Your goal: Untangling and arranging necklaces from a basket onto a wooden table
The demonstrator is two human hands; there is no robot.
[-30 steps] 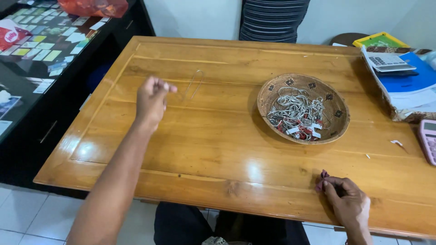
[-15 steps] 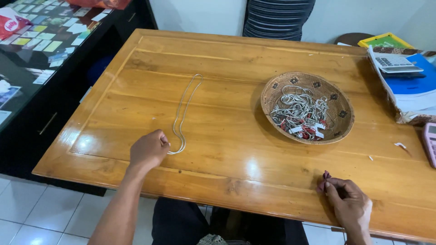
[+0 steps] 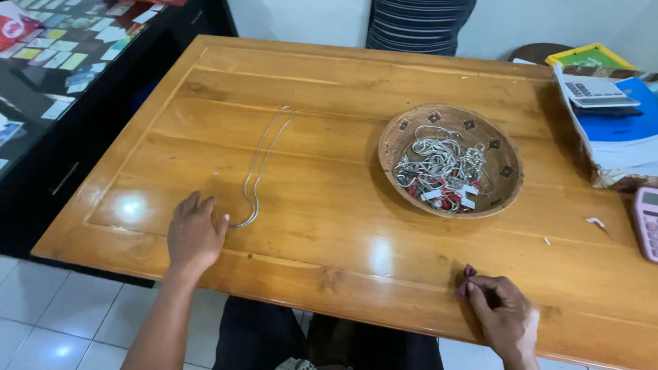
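A long silver chain (image 3: pixel 264 159) lies stretched out in a narrow loop on the wooden table (image 3: pixel 329 89). My left hand (image 3: pixel 195 233) rests flat with fingers spread, just left of the chain's near end, its fingertips at the chain. Near the table's front edge my right hand (image 3: pixel 504 318) pinches a small dark red tag (image 3: pixel 468 275) between thumb and fingers. A round woven basket (image 3: pixel 404 130) at centre right holds several tangled silver chains with red and white tags (image 3: pixel 442 171).
At the right edge lie a blue book with a calculator (image 3: pixel 593 90) on it, a yellow-framed board (image 3: pixel 593 56) and a pink calculator (image 3: pixel 646 223). A person in a striped shirt (image 3: pixel 418 24) stands behind the table. A dark glass counter (image 3: pixel 41 62) stands left.
My left hand was raised over the table, then came down toward me, laying the chain out in a long loop. It has now let go and opened flat. My right hand stayed put.
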